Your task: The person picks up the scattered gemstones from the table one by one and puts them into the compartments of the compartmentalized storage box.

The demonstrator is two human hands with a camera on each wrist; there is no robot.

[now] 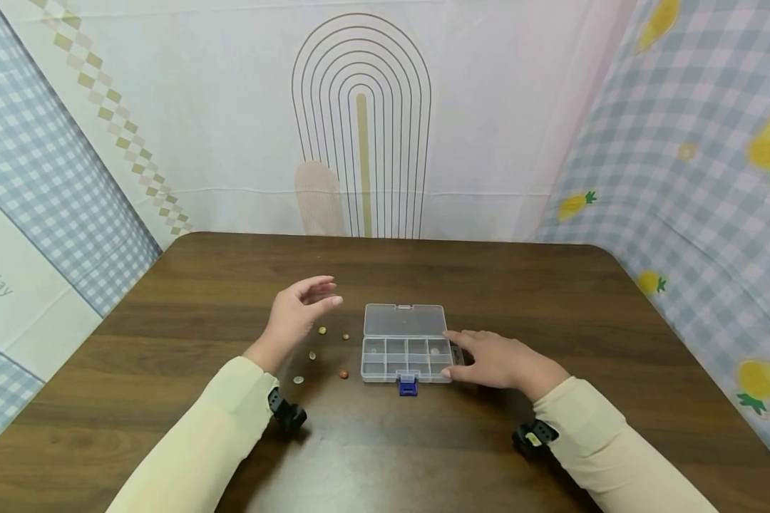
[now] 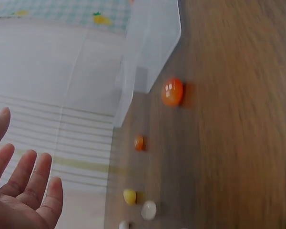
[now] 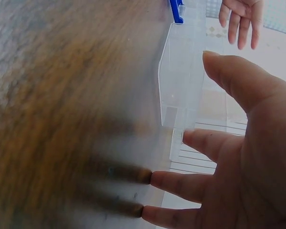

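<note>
A clear plastic compartment box [image 1: 375, 368] stands on the table, its lid [image 1: 404, 320] laid back and its blue latch [image 1: 408, 387] facing me. My right hand [image 1: 497, 360] is at the box's right end, thumb by the front corner and forefinger by the hinge side, fingers fairly straight. Left of the box lie several small polished stones: a larger orange one [image 2: 172, 92], a smaller orange one [image 2: 139, 143], a yellow one [image 2: 129, 196] and whitish ones [image 2: 149, 210]. Above them hovers my left hand [image 1: 295, 313], fingers loosely bent, with nothing in it.
The brown wooden table [image 1: 385, 456] reaches back to a white printed cloth [image 1: 231, 128]. A blue checked cloth [image 1: 699, 214] hangs along the right side. Faint pale round spots show in two box compartments; I cannot tell what they are.
</note>
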